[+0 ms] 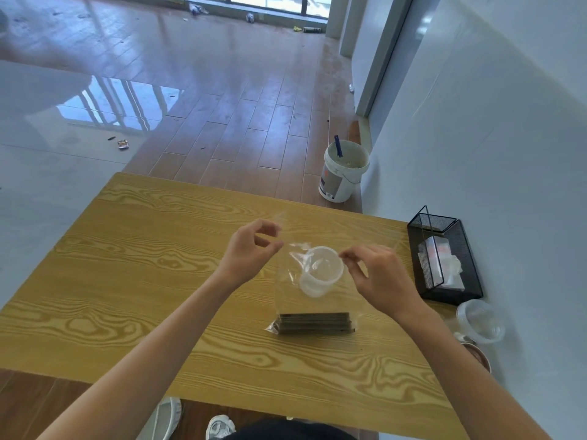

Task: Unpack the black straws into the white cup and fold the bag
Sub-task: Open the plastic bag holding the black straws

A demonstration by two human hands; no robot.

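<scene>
A clear plastic bag point(287, 300) hangs upright over the wooden table point(143, 265), its bottom resting on the wood. A bundle of black straws point(314, 322) lies across the bottom of the bag. My left hand point(251, 249) pinches the bag's top left corner. My right hand point(378, 271) pinches the top right corner. Behind the bag, seen through the film, stands the white cup point(320, 271), upright and with nothing visible in it.
A black wire-mesh basket point(470, 265) with packets stands at the table's right edge by the wall. Clear plastic cups point(481, 320) sit just below it. A white paint bucket point(343, 171) stands on the floor beyond the table.
</scene>
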